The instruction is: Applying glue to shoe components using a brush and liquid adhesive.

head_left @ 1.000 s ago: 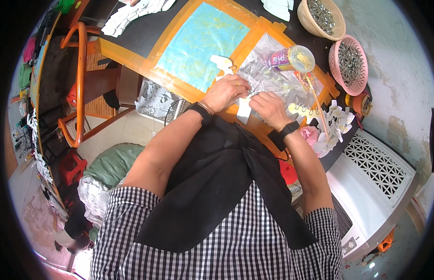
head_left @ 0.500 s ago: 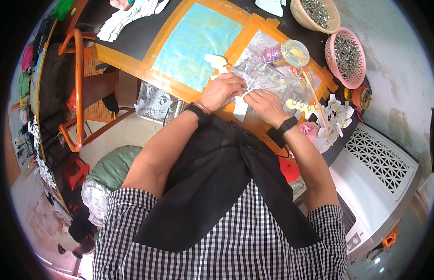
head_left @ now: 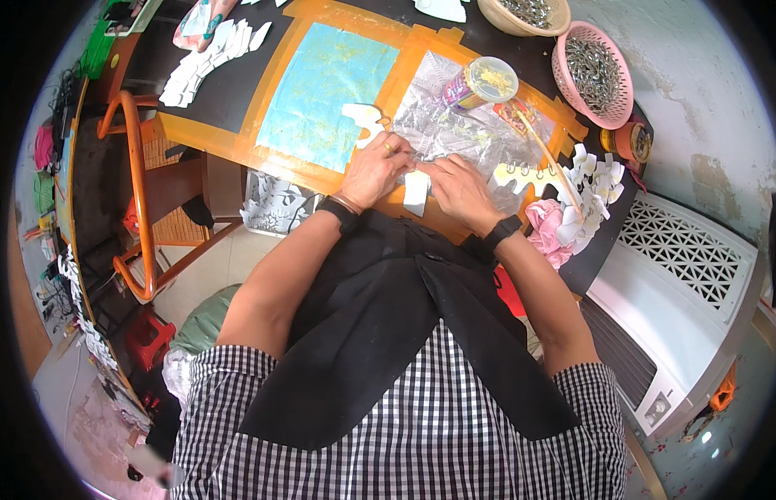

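My left hand [head_left: 376, 172] and my right hand [head_left: 463, 193] meet at the near edge of the taped work surface, with fingertips pinched close together. Between them a white card piece [head_left: 416, 195] hangs toward me, its upper end hidden by the fingers. The fingers of both hands are closed at that end. Just beyond my left hand lies a curved white cut-out [head_left: 365, 118], partly covered by my fingers. Right of my right hand rests a pale yellow strip [head_left: 521, 177] with several metal rings along it.
A clear-lidded tub [head_left: 493, 80] stands on crinkled plastic beside a blue sheet [head_left: 330, 87]. A pink basket [head_left: 626, 77] and a cream basket [head_left: 557, 23] hold small metal parts. White cut-outs [head_left: 603, 187] pile up beside a pink cloth [head_left: 551, 232]; a thin stick [head_left: 548, 148] leans there.
The whole view has shifted, so the table's things sit further left and higher. My hands stay together at the white card piece, with my right fingers stretched a little more across it.
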